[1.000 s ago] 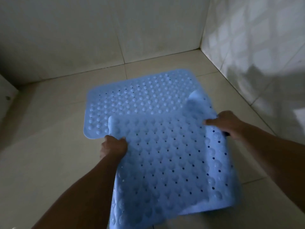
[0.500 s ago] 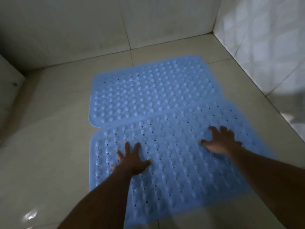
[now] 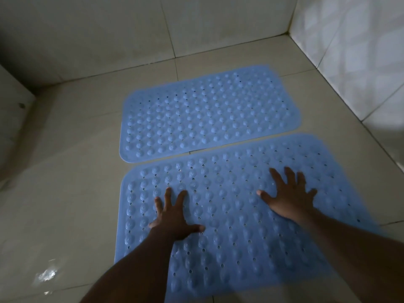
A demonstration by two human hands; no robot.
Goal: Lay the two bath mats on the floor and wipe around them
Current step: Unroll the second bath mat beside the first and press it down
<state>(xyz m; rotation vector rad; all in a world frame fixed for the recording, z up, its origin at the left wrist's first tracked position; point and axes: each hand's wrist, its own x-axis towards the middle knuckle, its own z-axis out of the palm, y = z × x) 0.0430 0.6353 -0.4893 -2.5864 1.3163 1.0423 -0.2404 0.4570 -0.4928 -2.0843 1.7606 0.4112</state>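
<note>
Two light blue rubber bath mats with rows of bumps and small holes lie flat on the tiled floor, side by side with a thin gap between them. The far mat (image 3: 209, 112) sits toward the back wall. On the near mat (image 3: 236, 215) both my hands press palm down with fingers spread: my left hand (image 3: 175, 217) on its left half, my right hand (image 3: 288, 195) on its right half. Neither hand holds anything.
Pale floor tiles (image 3: 72, 171) surround the mats, with a wet shiny patch (image 3: 47, 275) at the lower left. A tiled back wall (image 3: 122, 31) and a patterned right wall (image 3: 349, 53) meet in the far corner. A low ledge (image 3: 15, 106) stands at the left.
One second ago both hands gripped the near mat, lifted and curled over the far one. It now lies flat, slid slightly nearer, and my hands have opened and press on it.
</note>
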